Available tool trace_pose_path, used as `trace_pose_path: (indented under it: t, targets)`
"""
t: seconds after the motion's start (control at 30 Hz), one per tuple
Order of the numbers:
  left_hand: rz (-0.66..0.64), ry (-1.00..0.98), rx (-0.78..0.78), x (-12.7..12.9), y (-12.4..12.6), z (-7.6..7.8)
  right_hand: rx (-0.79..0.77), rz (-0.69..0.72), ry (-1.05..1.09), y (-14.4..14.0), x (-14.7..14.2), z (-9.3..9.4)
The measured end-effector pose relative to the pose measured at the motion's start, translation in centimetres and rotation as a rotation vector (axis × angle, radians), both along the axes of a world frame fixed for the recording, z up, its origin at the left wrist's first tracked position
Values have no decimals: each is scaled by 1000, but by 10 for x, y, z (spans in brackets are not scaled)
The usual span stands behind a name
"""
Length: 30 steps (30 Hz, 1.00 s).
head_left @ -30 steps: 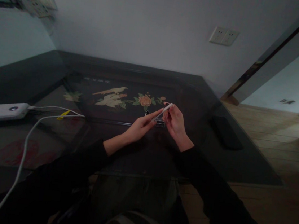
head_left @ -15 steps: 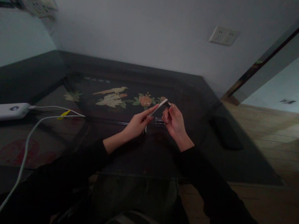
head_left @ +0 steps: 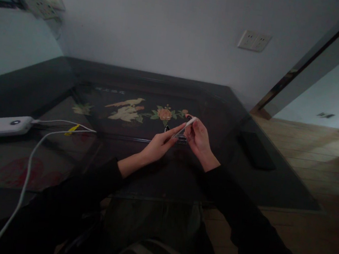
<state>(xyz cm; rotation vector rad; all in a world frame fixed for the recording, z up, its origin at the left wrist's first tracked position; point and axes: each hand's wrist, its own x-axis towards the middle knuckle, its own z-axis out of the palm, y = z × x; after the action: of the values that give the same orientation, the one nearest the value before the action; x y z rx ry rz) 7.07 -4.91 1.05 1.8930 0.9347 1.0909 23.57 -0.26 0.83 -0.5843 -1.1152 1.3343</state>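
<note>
A thin, flat white sheet-like item (head_left: 190,122) is held tilted between my two hands over the dark table. My left hand (head_left: 159,142) is closed on its lower left end, fingers along its side. My right hand (head_left: 198,137) is closed around its upper right end. A small black clip-like piece (head_left: 167,128) sticks out beyond the left fingers, and another dark piece (head_left: 189,117) shows at the top end by the right fingertips. Beneath the hands lies a small dark object with shiny lines (head_left: 182,140), partly hidden; its kind is unclear.
To the right lies a flat black object (head_left: 257,150), perhaps a phone. A white power strip (head_left: 5,127) with a pale cable (head_left: 31,161) and yellow tag (head_left: 72,130) is at the left. The tabletop (head_left: 150,81), with its bird-and-flower picture, meets the wall behind.
The white item has turned and shifted slightly right, and my left hand has moved right with it. My right fingers now wrap its end. A black clip-like piece has appeared beyond my left fingers.
</note>
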Motion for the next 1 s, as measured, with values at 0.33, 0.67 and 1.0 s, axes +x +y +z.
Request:
trace_pose_path:
  t: [0.33, 0.67, 1.0]
  targets:
    - [39, 40, 6, -3, 5, 0, -6, 5, 17, 0, -1, -1]
    - [83, -3, -24, -9, 16, -6, -22, 18, -2, 0, -1, -1]
    - [9, -9, -21, -7, 11, -1, 7, 17, 26, 2, 0, -3]
